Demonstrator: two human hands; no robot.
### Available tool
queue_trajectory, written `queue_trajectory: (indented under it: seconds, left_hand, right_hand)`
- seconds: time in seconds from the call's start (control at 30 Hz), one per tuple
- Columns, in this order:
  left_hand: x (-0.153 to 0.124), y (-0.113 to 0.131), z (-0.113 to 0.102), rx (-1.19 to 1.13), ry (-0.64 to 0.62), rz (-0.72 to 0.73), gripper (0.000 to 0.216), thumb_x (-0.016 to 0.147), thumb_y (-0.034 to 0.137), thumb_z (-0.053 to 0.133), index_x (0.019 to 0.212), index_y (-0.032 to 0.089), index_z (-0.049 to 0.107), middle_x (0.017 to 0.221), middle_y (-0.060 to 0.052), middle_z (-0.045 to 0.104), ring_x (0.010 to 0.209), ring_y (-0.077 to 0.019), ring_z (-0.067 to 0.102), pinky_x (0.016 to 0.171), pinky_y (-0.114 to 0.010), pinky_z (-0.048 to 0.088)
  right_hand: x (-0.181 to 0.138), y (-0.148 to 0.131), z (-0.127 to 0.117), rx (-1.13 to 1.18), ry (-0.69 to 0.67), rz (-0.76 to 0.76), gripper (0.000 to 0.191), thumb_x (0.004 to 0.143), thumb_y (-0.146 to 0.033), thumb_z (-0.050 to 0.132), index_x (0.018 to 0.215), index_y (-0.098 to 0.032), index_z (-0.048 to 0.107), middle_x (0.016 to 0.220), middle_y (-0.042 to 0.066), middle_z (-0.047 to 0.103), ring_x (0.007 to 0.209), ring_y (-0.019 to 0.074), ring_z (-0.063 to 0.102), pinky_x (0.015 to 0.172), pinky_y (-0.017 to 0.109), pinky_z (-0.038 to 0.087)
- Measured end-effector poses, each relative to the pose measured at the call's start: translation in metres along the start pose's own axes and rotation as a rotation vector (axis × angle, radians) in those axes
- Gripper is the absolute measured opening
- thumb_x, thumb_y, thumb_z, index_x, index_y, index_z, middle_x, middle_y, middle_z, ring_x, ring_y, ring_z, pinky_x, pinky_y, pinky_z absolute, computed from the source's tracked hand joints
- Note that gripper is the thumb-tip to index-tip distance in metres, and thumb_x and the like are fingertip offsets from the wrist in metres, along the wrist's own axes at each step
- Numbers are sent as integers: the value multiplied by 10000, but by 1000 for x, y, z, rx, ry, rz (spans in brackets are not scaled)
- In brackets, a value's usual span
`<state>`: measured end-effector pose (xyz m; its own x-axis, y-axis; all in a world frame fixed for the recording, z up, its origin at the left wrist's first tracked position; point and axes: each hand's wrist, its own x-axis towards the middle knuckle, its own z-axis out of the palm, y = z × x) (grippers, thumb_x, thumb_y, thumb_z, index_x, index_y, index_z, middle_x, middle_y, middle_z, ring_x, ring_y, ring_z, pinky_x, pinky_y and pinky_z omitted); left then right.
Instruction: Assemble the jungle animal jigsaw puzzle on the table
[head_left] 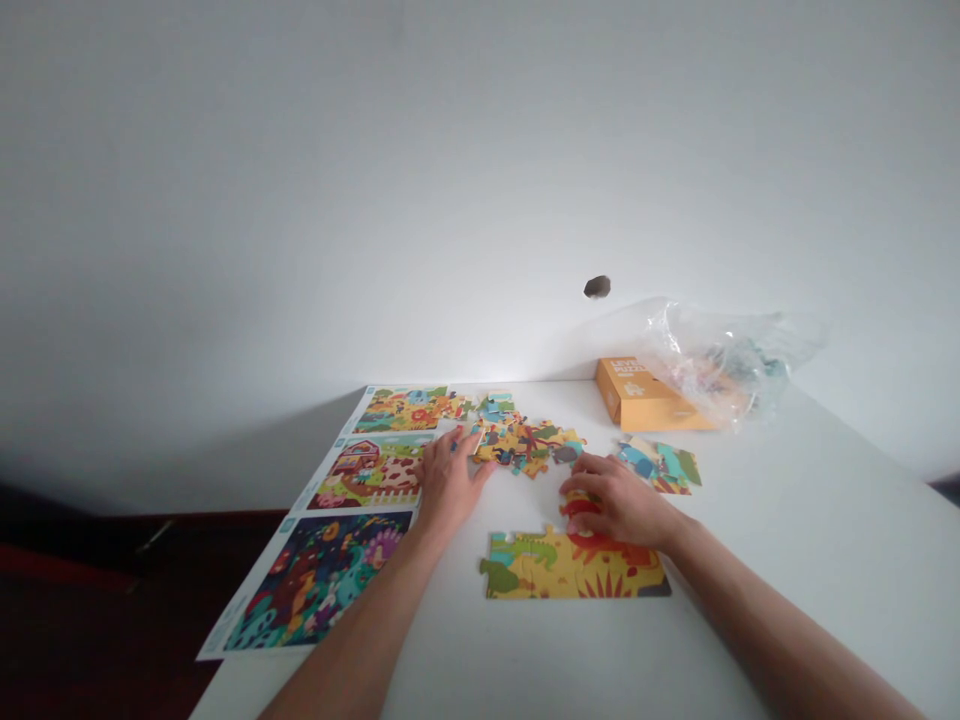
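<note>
My left hand reaches to the near left edge of a heap of loose puzzle pieces. Its thumb and fingers are apart, and a pale piece shows at the fingertips. Curled over a red and yellow puzzle piece, my right hand presses it at the upper edge of a partly joined puzzle. That joined part shows a green crocodile and an orange-red animal on yellow ground. The right fingers hide some of the piece and the join beneath them.
On the left lies a sheet with three printed pictures. A few joined pieces lie beyond my right hand. At the back right stands an orange puzzle box, with a clear plastic bag over it. A white wall rises behind the table.
</note>
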<state>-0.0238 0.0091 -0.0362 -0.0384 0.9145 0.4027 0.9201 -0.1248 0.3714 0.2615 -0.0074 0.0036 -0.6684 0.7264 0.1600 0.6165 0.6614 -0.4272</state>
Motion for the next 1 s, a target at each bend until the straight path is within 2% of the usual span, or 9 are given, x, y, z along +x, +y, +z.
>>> queue_trajectory:
  seconds: [0.3, 0.47, 0.53, 0.67, 0.87, 1.0]
  left_hand:
    - [4, 3, -2, -94, 7, 29, 324, 776, 250, 715, 1095, 257, 663, 1147, -56, 641, 1086, -266, 580, 957, -418, 446]
    - [4, 3, 0, -154, 35, 29, 189, 808, 224, 675, 996, 233, 687, 1094, -57, 644, 1042, -230, 608, 939, -378, 473]
    - [4, 1, 2, -151, 56, 15, 251, 804, 225, 675, 1055, 226, 669, 1129, -72, 634, 1071, -241, 601, 947, -389, 474]
    - [5, -2, 4, -140, 74, 7, 506, 773, 221, 699, 1260, 208, 561, 1257, -109, 602, 1188, -282, 550, 1008, -427, 443]
    - [5, -3, 4, -128, 10, -7, 482, 784, 218, 688, 1250, 211, 561, 1164, -80, 657, 1061, -266, 612, 934, -402, 475]
    - [6, -1, 2, -150, 35, -9, 437, 776, 213, 691, 1201, 203, 589, 1126, -82, 659, 1044, -270, 613, 896, -398, 483]
  right_hand:
    - [0, -1, -3, 22, -18, 5, 216, 833, -310, 702, 1035, -236, 687, 1055, 58, 599, 924, 184, 591, 842, 306, 438]
    - [1, -1, -3, 27, -25, 9, 221, 829, -286, 704, 1045, -242, 683, 1063, 55, 594, 932, 189, 587, 853, 313, 436]
    - [0, -1, -2, 29, -20, 6, 216, 834, -292, 698, 1044, -244, 683, 1055, 56, 593, 929, 190, 587, 853, 314, 437]
    - [0, 1, -1, 35, -16, 1, 214, 837, -313, 696, 1040, -245, 685, 1049, 56, 593, 924, 191, 590, 854, 317, 439]
    - [0, -1, -3, 31, -14, 0, 211, 842, -314, 690, 1042, -244, 684, 1047, 55, 595, 925, 190, 593, 845, 315, 442]
    - [0, 0, 0, 17, 0, -23, 194, 858, -339, 675, 1027, -245, 681, 1024, 54, 608, 910, 196, 598, 849, 335, 442]
